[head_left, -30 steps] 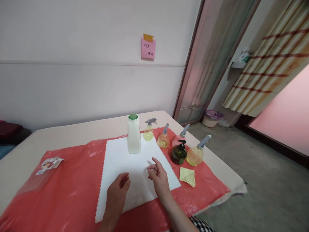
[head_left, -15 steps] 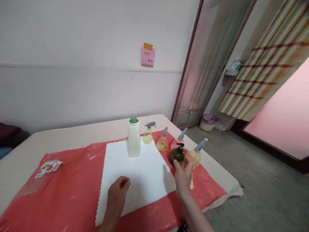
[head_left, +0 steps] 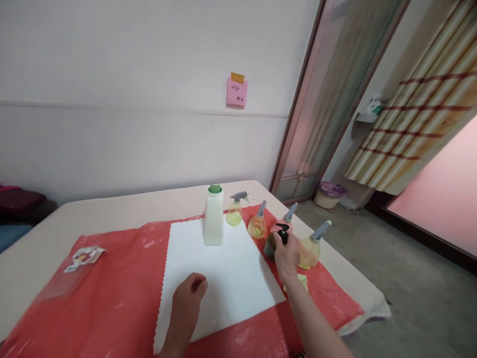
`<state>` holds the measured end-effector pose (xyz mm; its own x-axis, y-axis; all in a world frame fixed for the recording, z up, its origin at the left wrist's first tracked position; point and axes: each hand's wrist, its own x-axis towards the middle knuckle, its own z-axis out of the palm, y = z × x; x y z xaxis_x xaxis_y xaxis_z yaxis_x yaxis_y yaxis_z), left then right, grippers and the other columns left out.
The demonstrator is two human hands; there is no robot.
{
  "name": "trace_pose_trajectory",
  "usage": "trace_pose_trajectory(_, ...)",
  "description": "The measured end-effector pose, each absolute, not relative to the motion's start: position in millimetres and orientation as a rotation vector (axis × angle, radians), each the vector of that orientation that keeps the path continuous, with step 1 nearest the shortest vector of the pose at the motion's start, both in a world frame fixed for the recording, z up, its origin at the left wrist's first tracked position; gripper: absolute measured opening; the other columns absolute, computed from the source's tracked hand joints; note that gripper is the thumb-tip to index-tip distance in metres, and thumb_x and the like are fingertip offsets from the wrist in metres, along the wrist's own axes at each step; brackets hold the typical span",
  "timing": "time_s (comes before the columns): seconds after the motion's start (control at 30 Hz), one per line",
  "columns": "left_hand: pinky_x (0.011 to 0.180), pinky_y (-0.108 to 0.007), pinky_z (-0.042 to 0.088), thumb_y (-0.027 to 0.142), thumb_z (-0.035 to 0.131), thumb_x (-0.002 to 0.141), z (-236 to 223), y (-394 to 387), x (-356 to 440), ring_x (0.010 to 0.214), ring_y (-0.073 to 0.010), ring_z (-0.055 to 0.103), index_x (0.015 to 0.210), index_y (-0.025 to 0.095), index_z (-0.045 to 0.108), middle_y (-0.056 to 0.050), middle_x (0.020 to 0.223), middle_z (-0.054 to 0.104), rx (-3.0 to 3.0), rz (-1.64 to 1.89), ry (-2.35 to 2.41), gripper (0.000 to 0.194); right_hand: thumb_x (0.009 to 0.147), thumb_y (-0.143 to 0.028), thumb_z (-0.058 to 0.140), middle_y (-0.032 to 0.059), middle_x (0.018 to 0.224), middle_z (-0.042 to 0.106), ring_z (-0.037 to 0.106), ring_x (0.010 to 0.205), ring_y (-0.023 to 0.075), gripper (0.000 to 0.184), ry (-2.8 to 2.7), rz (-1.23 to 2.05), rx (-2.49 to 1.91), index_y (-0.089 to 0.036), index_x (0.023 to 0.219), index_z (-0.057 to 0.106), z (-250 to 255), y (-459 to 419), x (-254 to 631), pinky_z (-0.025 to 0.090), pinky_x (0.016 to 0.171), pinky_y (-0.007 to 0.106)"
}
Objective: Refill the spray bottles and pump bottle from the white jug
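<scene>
My right hand [head_left: 286, 254] is wrapped round the dark green pump bottle [head_left: 275, 240] at the right edge of the white cloth [head_left: 219, 273]. My left hand [head_left: 190, 296] rests on the near part of that cloth with its fingers curled in, holding nothing I can see. A tall white bottle with a green neck [head_left: 213, 215] stands upright at the cloth's far edge. Three small spray bottles of yellow liquid [head_left: 235, 211] [head_left: 257, 223] [head_left: 311, 247] and a pinkish one [head_left: 286, 220] stand in a row beside the pump bottle.
A red plastic sheet [head_left: 104, 293] covers the table [head_left: 40, 238]. A small packet [head_left: 84, 256] lies at its left. A folded yellow paper [head_left: 301, 281] lies by my right wrist. The table's right edge drops to a concrete floor, with a basin [head_left: 330, 194] by the door.
My right hand has left the white cloth, moved right and closed on the dark green pump bottle. My left hand has stayed on the cloth.
</scene>
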<state>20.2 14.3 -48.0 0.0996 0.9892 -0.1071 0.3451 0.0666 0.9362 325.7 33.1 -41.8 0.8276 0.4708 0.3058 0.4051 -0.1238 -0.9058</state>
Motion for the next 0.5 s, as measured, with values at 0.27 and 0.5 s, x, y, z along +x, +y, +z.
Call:
trace_pose_trajectory(0.27,0.082,-0.037,0.046,0.050,0.062,0.077,-53.2,16.4,25.3,0.084,-0.0255,0.063,0.082,0.020,0.067,-0.005,0.080,0.069,1.389,0.839,1.381,0.031,0.077,-0.065,0.068,0.0036,0.083,0.059,0.054,0.078,0.0201,0.050,-0.792,0.563,-1.310,-0.017,0.089,0.059,-20.2,34.6,241.7,0.045,0.071,0.030)
trace_pose_trajectory(0.5,0.086,-0.041,0.053,0.057,0.080,0.062,-56.7,-2.3,53.1,0.106,-0.0294,0.065,0.127,0.022,0.051,-0.017,0.128,0.060,0.907,1.174,1.179,0.080,0.075,-0.062,0.076,0.0082,0.095,0.065,0.060,0.084,0.0202,0.054,-0.598,0.957,-1.060,-0.014,0.096,0.064,-29.4,15.8,201.3,0.051,0.076,0.030)
